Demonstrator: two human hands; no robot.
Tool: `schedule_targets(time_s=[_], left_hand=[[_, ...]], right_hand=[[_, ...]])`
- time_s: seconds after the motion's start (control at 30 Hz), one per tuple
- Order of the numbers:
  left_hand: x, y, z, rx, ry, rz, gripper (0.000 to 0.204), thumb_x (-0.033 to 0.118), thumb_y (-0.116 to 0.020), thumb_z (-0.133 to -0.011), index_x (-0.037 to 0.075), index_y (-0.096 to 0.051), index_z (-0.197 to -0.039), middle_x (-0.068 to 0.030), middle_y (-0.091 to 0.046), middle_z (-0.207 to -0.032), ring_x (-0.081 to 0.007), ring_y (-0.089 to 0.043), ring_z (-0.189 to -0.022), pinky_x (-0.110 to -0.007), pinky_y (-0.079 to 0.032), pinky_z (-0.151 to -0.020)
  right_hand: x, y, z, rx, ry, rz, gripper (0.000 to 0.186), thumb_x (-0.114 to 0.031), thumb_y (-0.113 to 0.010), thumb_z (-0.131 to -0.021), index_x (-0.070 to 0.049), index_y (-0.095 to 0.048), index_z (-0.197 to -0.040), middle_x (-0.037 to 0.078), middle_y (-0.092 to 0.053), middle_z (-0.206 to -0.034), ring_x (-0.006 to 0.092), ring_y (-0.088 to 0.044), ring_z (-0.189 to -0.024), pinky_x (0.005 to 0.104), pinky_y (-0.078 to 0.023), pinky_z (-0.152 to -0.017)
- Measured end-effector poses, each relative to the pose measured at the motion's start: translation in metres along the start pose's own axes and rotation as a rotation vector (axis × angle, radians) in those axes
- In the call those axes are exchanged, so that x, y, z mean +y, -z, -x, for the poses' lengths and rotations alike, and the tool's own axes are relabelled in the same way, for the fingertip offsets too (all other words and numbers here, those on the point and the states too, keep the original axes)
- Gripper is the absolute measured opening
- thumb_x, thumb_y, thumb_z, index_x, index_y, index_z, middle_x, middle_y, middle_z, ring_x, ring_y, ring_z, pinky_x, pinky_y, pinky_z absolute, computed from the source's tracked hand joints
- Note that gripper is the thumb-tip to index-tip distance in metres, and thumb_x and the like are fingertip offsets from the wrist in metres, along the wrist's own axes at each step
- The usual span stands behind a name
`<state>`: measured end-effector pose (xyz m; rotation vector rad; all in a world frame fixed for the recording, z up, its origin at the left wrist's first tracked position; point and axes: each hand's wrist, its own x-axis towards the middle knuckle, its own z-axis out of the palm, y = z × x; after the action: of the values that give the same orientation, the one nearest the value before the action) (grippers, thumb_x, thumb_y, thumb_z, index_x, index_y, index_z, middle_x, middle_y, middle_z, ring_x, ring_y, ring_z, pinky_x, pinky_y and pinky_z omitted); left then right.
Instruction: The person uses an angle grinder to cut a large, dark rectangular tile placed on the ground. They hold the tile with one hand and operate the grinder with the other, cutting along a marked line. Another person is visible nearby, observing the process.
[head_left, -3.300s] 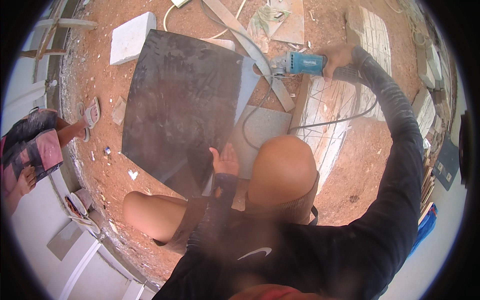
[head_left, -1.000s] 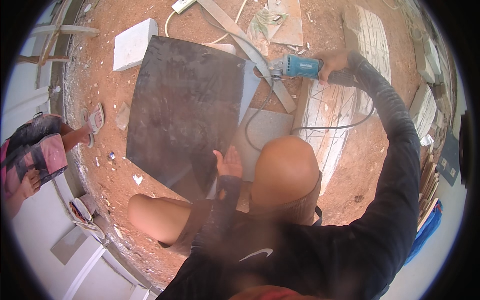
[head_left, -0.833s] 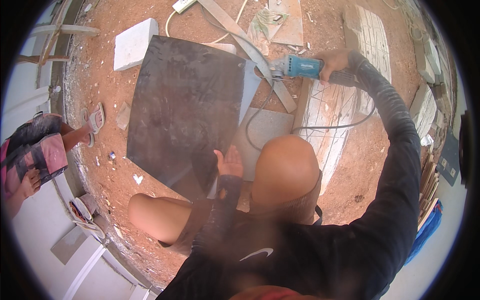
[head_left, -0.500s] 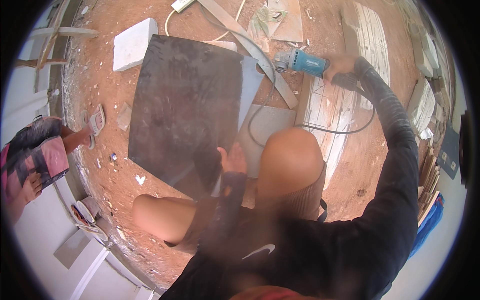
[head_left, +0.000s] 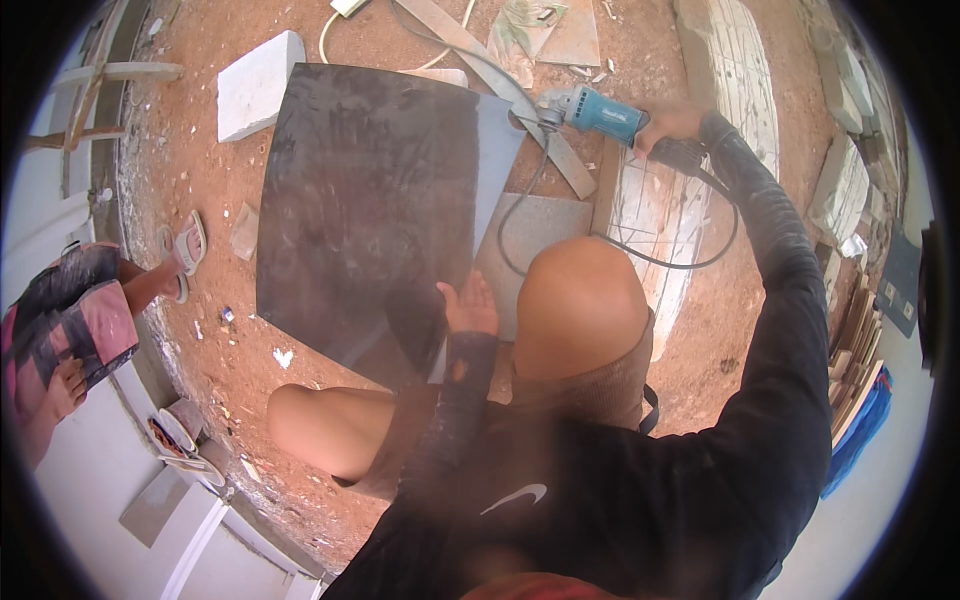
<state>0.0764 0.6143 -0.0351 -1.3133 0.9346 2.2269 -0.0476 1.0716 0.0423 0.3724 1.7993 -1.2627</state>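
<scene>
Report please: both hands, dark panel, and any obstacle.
Right hand gripping blue angle grinder. Left hand open, palm up, by dark panel. Cable looped beside panel.

Right hand (head_left: 668, 122) curls, arm (head_left: 768, 225) outstretched; left hand (head_left: 471, 308) lies splayed.

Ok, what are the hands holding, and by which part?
The right hand grips the angle grinder by its rear end; the left hand holds nothing.
</scene>
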Motion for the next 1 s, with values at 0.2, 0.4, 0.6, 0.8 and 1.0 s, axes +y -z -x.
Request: schedule_targets(time_s=[0.2,0.4,0.6,0.8,1.0], left_hand=[[-0.002,0.001,-0.003,0.019,-0.011,0.02,0.102,0.06,-0.064,-0.092,-0.011,-0.022,-0.152,-0.0199,-0.032,-0.157,-0.0232,-0.032,-0.147,-0.031,-0.036,-0.117],[-0.001,0.002,-0.003,0.011,-0.008,0.017,0.101,0.06,-0.064,-0.093,-0.011,-0.023,-0.151,-0.0192,-0.034,-0.155,-0.0229,-0.034,-0.145,-0.031,-0.037,-0.116],[-0.001,0.001,-0.002,0.014,-0.01,0.016,0.099,0.059,-0.063,-0.093,-0.011,-0.024,-0.151,-0.0194,-0.034,-0.155,-0.0229,-0.035,-0.145,-0.031,-0.038,-0.115],[-0.002,0.002,-0.004,0.009,-0.013,0.019,0.102,0.06,-0.063,-0.093,-0.012,-0.021,-0.151,-0.0199,-0.032,-0.156,-0.023,-0.034,-0.146,-0.031,-0.037,-0.116],[0.0,0.003,-0.003,0.001,-0.008,0.012,0.105,0.062,-0.062,-0.093,-0.013,-0.018,-0.152,-0.0201,-0.031,-0.157,-0.0229,-0.032,-0.146,-0.031,-0.036,-0.117]], right_hand=[[-0.007,-0.001,0.002,-0.01,0.051,0.007,0.072,-0.015,-0.08,-0.065,-0.001,-0.057,-0.132,0.01,-0.067,-0.097,0.0197,-0.067,-0.083,0.0329,-0.053,-0.079],[-0.006,-0.001,-0.002,0.006,0.028,0.022,0.065,-0.016,-0.079,-0.064,-0.001,-0.06,-0.124,0.01,-0.068,-0.096,0.0197,-0.067,-0.083,0.0325,-0.052,-0.079],[-0.019,-0.003,0.006,-0.032,0.055,0.03,0.059,-0.014,-0.078,-0.064,0.0,-0.061,-0.119,0.011,-0.068,-0.094,0.0199,-0.067,-0.08,0.0326,-0.053,-0.076],[-0.02,0.006,0.004,-0.075,0.057,0.078,0.057,-0.012,-0.078,-0.063,0.0,-0.061,-0.116,0.009,-0.066,-0.088,0.0195,-0.066,-0.075,0.0332,-0.053,-0.071],[-0.021,0.007,0.0,-0.083,0.039,0.033,0.055,-0.011,-0.078,-0.063,-0.001,-0.06,-0.113,0.009,-0.066,-0.091,0.0194,-0.065,-0.074,0.0328,-0.052,-0.07]])
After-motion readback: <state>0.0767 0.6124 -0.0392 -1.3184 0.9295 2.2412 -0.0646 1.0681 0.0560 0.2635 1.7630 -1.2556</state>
